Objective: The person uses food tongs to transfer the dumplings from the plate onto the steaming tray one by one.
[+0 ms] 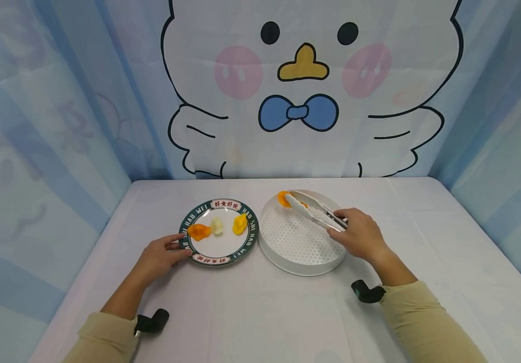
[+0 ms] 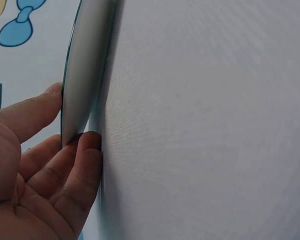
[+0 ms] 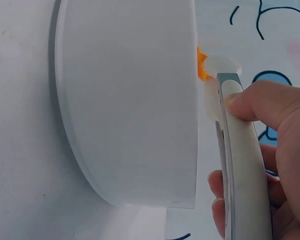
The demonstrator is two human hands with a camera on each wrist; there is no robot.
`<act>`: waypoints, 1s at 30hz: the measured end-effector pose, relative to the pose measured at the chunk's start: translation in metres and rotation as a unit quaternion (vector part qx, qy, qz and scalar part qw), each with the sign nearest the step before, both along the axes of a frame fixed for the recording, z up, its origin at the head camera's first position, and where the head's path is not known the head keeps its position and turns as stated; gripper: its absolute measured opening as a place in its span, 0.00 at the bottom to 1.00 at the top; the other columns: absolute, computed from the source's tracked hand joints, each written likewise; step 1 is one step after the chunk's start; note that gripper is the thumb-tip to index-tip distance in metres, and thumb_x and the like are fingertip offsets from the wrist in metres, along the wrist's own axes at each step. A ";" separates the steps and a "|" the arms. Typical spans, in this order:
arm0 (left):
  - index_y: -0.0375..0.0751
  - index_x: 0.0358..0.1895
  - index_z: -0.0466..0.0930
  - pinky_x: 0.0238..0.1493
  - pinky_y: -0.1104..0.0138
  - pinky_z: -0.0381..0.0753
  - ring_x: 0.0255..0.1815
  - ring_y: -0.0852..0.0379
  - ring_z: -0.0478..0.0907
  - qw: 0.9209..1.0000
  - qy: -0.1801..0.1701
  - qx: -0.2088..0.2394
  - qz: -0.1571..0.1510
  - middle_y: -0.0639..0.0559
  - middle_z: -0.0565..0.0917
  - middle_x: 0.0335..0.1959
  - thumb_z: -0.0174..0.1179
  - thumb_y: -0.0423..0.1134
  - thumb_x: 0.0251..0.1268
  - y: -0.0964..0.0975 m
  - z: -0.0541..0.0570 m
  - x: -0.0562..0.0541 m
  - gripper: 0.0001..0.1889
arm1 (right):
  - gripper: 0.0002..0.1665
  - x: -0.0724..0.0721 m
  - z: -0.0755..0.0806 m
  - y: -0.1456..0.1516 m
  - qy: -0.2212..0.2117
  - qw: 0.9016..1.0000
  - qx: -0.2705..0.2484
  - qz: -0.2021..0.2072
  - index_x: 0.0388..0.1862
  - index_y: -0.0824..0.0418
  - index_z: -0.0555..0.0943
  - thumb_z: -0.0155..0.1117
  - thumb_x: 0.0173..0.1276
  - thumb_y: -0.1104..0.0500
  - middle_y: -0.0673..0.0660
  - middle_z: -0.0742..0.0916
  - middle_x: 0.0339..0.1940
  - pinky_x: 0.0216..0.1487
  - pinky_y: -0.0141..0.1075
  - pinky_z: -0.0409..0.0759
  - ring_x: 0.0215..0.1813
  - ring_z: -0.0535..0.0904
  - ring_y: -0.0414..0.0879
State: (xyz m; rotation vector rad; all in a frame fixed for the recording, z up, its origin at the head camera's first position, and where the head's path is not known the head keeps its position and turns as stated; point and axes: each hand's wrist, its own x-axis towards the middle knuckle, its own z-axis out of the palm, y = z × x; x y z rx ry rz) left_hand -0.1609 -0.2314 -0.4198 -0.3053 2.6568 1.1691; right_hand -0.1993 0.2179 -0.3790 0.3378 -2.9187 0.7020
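My right hand (image 1: 357, 233) grips metal tongs (image 3: 247, 170) with pale tips. At the tips, an orange dumpling-shaped piece (image 1: 284, 198) shows over the far left part of a round white steamer tray (image 1: 303, 247) with a dimpled floor. My left hand (image 1: 159, 257) holds the near left rim of a green-rimmed plate (image 1: 220, 261), thumb at the upper edge and fingers beneath. On the plate lie an orange piece (image 1: 199, 232), a pale piece (image 1: 216, 226) and a yellow piece (image 1: 240, 224). In the right wrist view the tray's tall side wall (image 3: 130, 110) hides most of the held piece.
Plate and tray stand side by side on a table with a white cloth (image 1: 260, 312). Behind it hangs a curtain (image 1: 301, 151) with a cartoon bird, and blue curtains flank both sides. Each wrist wears a black camera, the left (image 1: 152, 321) and the right (image 1: 367, 292).
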 end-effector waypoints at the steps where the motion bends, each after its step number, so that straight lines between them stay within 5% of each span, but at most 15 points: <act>1: 0.35 0.73 0.66 0.61 0.46 0.75 0.60 0.35 0.73 1.000 -0.001 0.000 0.001 0.29 0.75 0.63 0.66 0.49 0.67 0.000 0.000 0.000 0.36 | 0.30 0.000 0.000 0.000 -0.002 1.000 0.001 0.000 0.60 0.72 0.79 0.67 0.65 0.53 0.71 0.82 0.55 0.52 0.58 0.76 0.54 0.78 0.65; 14: 0.35 0.73 0.67 0.62 0.46 0.74 0.61 0.35 0.73 1.000 -0.003 0.001 0.006 0.29 0.75 0.64 0.66 0.49 0.67 0.000 -0.001 -0.001 0.36 | 0.30 -0.004 -0.003 -0.002 -0.026 0.999 0.015 -0.013 0.59 0.72 0.79 0.66 0.65 0.53 0.70 0.83 0.53 0.48 0.56 0.78 0.49 0.79 0.61; 30: 0.35 0.73 0.66 0.61 0.46 0.75 0.61 0.35 0.73 1.000 -0.001 0.000 0.003 0.29 0.75 0.63 0.66 0.49 0.67 0.001 0.000 0.000 0.36 | 0.31 -0.003 -0.001 -0.009 -0.049 0.998 0.046 -0.013 0.61 0.72 0.78 0.64 0.65 0.52 0.72 0.82 0.56 0.55 0.59 0.76 0.56 0.78 0.65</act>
